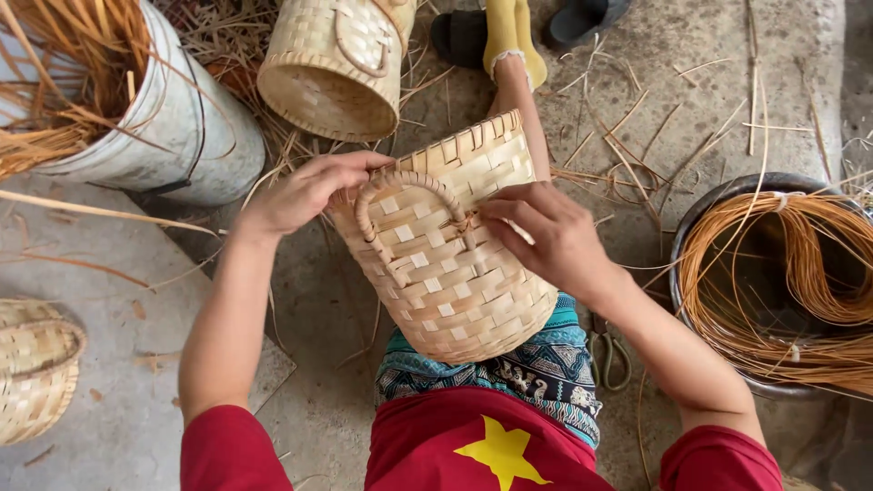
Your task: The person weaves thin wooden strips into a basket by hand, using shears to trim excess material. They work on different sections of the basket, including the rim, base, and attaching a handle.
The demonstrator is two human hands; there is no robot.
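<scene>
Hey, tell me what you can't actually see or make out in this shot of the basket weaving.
Head view, the only one:
- Inside of the held basket: its mouth faces away from the camera.
- Right hand fingertips: curled against the weave, so what they pinch is hidden.
- Left hand thumb: behind the basket's rim.
- Flat basket: cut off by the left edge.
- Scissors: partly under the right forearm.
- Bowl of cane strips: cut off by the right edge.

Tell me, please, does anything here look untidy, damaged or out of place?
Loose straw strips lie scattered over the concrete floor, and a finished woven basket lies tipped on its side. The pale woven basket with a loop handle, held by the left hand and right hand, looks undamaged.
</scene>
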